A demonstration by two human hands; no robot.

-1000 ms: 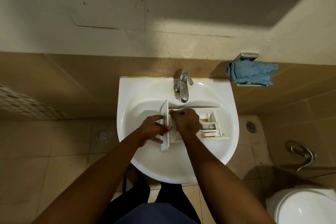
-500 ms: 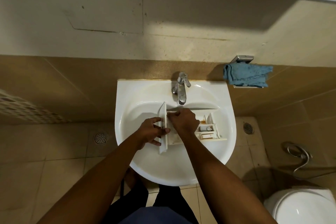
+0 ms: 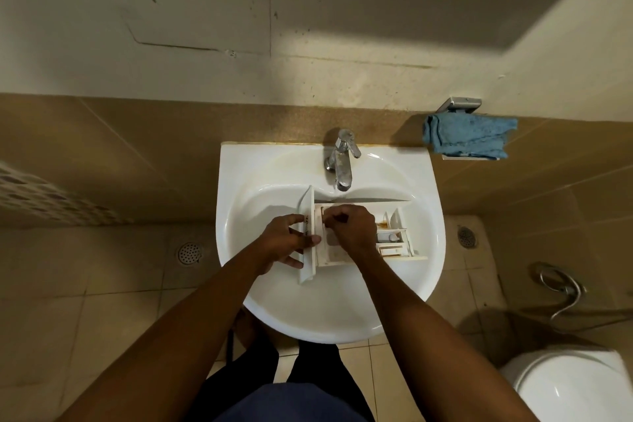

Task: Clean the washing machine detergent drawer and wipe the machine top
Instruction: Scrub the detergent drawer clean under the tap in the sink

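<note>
**Drawer held over the basin, both hands on it**

The white detergent drawer (image 3: 397,245) lies across the bowl of the sink (image 3: 329,317), its front panel on edge in the left hand (image 3: 286,243) and its compartments running out past the right hand (image 3: 352,226). The left hand grips the front panel, thumb on the inner face and fingers behind the outer face. The right hand sits knuckles-up over the compartment next to the panel, fingers curled down into it. Whether they clasp anything is hidden under the hand. Brownish staining shows in the small compartments just beyond the right hand's knuckles.

Ahead of both hands stands the chrome tap (image 3: 342,163), its spout above the drawer's far edge. Well off to the right hand's side, a blue cloth (image 3: 469,139) hangs on a wall holder (image 3: 459,104). Below that side are a floor drain (image 3: 466,236), a coiled hose (image 3: 561,288) and a toilet (image 3: 575,387). Another floor drain (image 3: 188,253) lies out past the left hand.
</note>
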